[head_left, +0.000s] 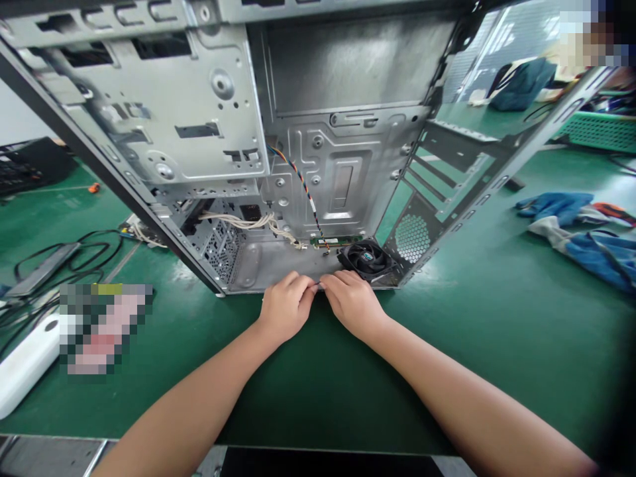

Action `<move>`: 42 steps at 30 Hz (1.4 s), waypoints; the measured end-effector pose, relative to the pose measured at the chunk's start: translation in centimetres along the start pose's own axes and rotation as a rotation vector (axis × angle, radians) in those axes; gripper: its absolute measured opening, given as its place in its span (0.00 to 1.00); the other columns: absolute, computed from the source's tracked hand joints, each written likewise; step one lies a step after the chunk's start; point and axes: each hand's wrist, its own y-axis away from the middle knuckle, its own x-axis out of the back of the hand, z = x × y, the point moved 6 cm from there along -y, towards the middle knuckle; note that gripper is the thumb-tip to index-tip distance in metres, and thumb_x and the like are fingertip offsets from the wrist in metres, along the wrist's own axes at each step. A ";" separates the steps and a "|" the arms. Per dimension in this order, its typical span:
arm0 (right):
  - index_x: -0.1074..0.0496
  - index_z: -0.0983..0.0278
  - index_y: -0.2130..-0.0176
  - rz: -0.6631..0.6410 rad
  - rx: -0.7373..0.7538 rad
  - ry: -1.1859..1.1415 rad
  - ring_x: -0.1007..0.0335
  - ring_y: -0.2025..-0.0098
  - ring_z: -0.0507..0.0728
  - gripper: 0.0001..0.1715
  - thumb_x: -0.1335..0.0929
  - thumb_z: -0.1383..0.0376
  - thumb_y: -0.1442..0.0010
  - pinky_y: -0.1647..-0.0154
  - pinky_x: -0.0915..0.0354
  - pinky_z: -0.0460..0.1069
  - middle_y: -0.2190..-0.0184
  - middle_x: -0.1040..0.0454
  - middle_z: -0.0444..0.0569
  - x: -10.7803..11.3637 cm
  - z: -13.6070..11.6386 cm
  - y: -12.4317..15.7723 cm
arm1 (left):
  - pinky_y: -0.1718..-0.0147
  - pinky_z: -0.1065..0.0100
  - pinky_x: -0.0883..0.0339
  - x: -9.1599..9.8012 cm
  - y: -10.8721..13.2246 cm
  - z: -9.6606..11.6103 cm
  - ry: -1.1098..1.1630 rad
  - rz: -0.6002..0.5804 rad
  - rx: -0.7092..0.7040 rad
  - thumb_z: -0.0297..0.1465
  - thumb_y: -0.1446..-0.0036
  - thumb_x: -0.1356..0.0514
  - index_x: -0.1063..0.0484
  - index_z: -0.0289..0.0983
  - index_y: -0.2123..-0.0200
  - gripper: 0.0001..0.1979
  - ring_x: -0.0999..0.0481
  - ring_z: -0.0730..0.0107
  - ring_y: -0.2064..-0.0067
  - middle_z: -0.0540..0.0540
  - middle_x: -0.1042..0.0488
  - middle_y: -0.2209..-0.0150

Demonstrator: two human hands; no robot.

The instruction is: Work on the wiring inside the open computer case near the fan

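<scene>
An open metal computer case (342, 142) stands on the green table in front of me. At its lower front edge my left hand (284, 308) and my right hand (356, 303) meet, thumbs and fingers pinched together. A small dark thing shows between the fingertips, too small to name. Just behind my right hand a black cooling fan (368, 257) lies on the case floor. Beside the fan rests a green memory module (338, 242). A multicoloured cable (304, 185) hangs down from the drive bay, and twisted white wires (258, 220) run out to the left.
On the left lie a power strip (47, 268) with black cords, a white long object (32, 361) and a black device (34, 165). To the right are blue-and-grey gloves (591, 245) and a green basket (599, 132). A person is partly visible at the upper right.
</scene>
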 end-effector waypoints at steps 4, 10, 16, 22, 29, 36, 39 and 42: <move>0.28 0.64 0.66 0.003 -0.006 0.000 0.37 0.69 0.55 0.16 0.42 0.68 0.33 0.62 0.44 0.48 0.73 0.29 0.49 0.1 0.0 0.0 | 0.66 0.71 0.36 -0.1 0.0 0.0 0.008 0.008 -0.010 0.32 0.36 0.46 0.28 0.40 0.65 0.08 0.26 0.71 0.67 0.50 0.29 0.68; 0.30 0.65 0.66 -0.007 -0.005 -0.032 0.36 0.68 0.55 0.15 0.42 0.68 0.33 0.62 0.43 0.49 0.72 0.28 0.50 0.2 -0.1 -0.1 | 0.70 0.71 0.38 0.2 0.1 0.2 -0.030 0.070 -0.068 0.34 0.35 0.47 0.28 0.39 0.65 0.10 0.28 0.72 0.69 0.50 0.30 0.69; 0.30 0.65 0.66 -0.010 -0.005 -0.040 0.35 0.68 0.55 0.15 0.42 0.68 0.33 0.62 0.43 0.50 0.72 0.28 0.50 0.2 -0.2 -0.1 | 0.71 0.71 0.39 0.2 0.3 0.0 -0.051 0.094 -0.089 0.34 0.35 0.47 0.28 0.40 0.65 0.10 0.28 0.72 0.69 0.50 0.30 0.69; 0.30 0.65 0.66 -0.029 -0.008 -0.024 0.35 0.68 0.55 0.15 0.42 0.67 0.33 0.62 0.44 0.50 0.72 0.28 0.50 0.1 -0.2 -0.1 | 0.71 0.72 0.38 0.1 0.3 0.0 -0.047 0.092 -0.097 0.34 0.35 0.47 0.28 0.40 0.64 0.09 0.28 0.73 0.69 0.50 0.29 0.69; 0.30 0.65 0.69 -0.032 -0.006 0.003 0.36 0.69 0.55 0.18 0.43 0.67 0.32 0.62 0.46 0.50 0.74 0.28 0.49 0.0 -0.2 -0.1 | 0.69 0.71 0.37 0.1 0.2 0.1 -0.036 0.077 -0.103 0.33 0.35 0.47 0.29 0.39 0.63 0.08 0.28 0.72 0.68 0.49 0.29 0.68; 0.30 0.65 0.69 0.003 -0.005 -0.003 0.37 0.70 0.54 0.17 0.42 0.67 0.32 0.64 0.47 0.49 0.75 0.28 0.48 -0.1 -0.1 -0.1 | 0.66 0.71 0.35 0.0 0.1 0.2 0.046 0.035 -0.048 0.32 0.36 0.47 0.30 0.39 0.66 0.08 0.28 0.71 0.67 0.49 0.29 0.69; 0.29 0.65 0.69 0.009 -0.003 -0.005 0.37 0.70 0.54 0.18 0.42 0.67 0.32 0.64 0.47 0.49 0.75 0.28 0.48 -0.1 -0.1 -0.1 | 0.65 0.70 0.34 0.0 0.0 0.3 0.053 0.015 -0.039 0.32 0.36 0.48 0.30 0.39 0.66 0.09 0.27 0.70 0.67 0.49 0.29 0.68; 0.29 0.65 0.69 0.001 -0.006 -0.005 0.37 0.70 0.54 0.18 0.42 0.67 0.32 0.64 0.47 0.49 0.74 0.28 0.49 -0.1 -0.1 -0.1 | 0.65 0.70 0.34 -0.1 -0.1 0.2 0.054 0.010 -0.039 0.31 0.36 0.48 0.30 0.39 0.66 0.08 0.27 0.70 0.66 0.49 0.29 0.68</move>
